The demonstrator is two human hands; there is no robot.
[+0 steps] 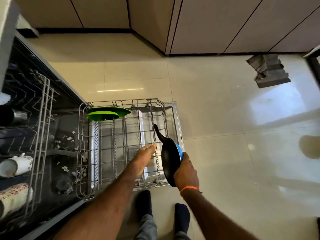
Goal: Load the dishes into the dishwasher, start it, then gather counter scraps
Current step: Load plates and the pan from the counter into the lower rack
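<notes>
While gripped at its rim by the right hand (186, 172), fingers curled round the edge, black frying pan (170, 161) with blue outside held on edge above the right side of the pulled-out lower rack (121, 144), handle pointing away toward the rack's far end. Not yet seated between the tines, by the look of it. Left hand (145, 155) reaching into the rack just beside the pan, fingertips at a row of wire tines; whether pinching a tine or only touching it, cannot tell. Only two green plates (107, 113) standing in the rack's far left corner, the rest of it bare wire. Upper rack (41, 118) at left carrying a white teapot (16, 165) and a floral dish (13, 196). Loading judged partly done: pan to be set down, racks to be pushed in, door to be closed, machine to be started, counter scraps not yet gathered. Scraps of debris (69, 139) scattered on the dishwasher floor.
</notes>
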